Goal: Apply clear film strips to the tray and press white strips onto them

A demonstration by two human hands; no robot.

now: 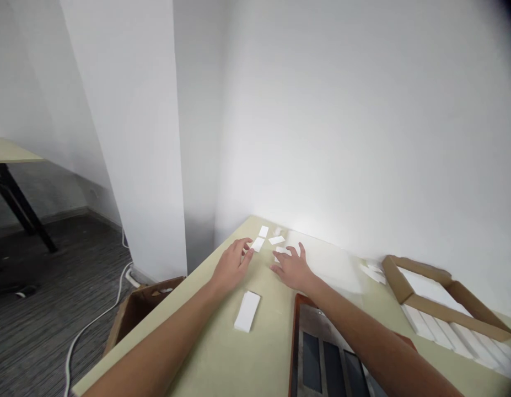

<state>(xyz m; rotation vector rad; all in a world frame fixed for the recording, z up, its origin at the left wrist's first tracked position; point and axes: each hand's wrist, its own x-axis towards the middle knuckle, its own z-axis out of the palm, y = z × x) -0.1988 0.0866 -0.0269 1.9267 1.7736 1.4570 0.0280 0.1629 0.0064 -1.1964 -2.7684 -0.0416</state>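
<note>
My left hand (231,266) is over the far left of the table, its fingers curved and apart. Its fingertips are right by a small white card (258,245); whether they touch it I cannot tell. My right hand (294,268) has its fingers spread, with fingertips on or just above another white card (283,251), which they partly cover. Beyond the hands lie two more white cards, one upright to the view (264,231) and one slanted (276,240). Nearer to me, a neat stack of white cards (247,311) sits between my forearms.
A brown-rimmed metal tray with dark slots (296,353) lies under my right forearm. Rightward are a cardboard box (437,311), rows of white stacks (453,342) and loose white strips (373,273). White sheets (325,259) lie by the wall. A carton (131,314) stands left, below the table edge.
</note>
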